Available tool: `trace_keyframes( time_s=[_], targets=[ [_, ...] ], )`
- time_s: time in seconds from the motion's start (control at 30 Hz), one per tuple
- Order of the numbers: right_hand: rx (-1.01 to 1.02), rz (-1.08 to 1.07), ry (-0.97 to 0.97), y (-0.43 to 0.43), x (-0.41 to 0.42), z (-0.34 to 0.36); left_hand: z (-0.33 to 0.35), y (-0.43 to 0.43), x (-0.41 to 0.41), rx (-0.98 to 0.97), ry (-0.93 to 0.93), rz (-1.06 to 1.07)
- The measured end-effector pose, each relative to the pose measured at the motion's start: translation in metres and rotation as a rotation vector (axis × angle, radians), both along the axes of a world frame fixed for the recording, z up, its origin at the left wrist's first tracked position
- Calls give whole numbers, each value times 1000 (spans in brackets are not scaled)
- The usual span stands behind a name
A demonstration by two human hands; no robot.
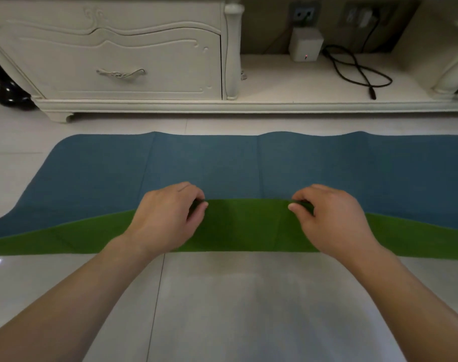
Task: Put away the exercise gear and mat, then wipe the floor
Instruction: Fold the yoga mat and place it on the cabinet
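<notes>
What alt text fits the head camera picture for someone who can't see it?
A left hand and a right hand pinch the near edge of a blue mat on a pale tiled floor, folded over so its green underside shows. A cream cabinet stands behind, a black cable on its shelf.

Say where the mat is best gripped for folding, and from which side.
Its turned-over near edge, pinched from the person's side at two points, as the left hand and right hand do. The mat is thin, wide and limp; one grip might let it sag.
</notes>
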State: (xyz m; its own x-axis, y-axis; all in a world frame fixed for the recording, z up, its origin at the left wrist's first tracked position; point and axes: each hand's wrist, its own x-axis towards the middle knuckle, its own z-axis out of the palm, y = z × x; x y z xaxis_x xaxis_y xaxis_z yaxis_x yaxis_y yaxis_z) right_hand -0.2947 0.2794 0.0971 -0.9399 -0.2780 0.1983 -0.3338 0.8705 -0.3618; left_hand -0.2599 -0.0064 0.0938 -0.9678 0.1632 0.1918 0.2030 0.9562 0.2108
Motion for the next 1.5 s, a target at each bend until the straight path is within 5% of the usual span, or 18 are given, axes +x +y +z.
trace_keyframes(
  time_s=[0.4, 0.77, 1.5],
  targets=[
    [63, -98, 100, -22, -52, 32, 33, -23, -76, 86, -106, -115],
    [217, -37, -51, -30, -101, 85, 83, -27, -121, 86, -184, -126],
    [43, 96, 41, -35, -247, 24, 31, -33, -247, 83, -123, -6]
  ],
)
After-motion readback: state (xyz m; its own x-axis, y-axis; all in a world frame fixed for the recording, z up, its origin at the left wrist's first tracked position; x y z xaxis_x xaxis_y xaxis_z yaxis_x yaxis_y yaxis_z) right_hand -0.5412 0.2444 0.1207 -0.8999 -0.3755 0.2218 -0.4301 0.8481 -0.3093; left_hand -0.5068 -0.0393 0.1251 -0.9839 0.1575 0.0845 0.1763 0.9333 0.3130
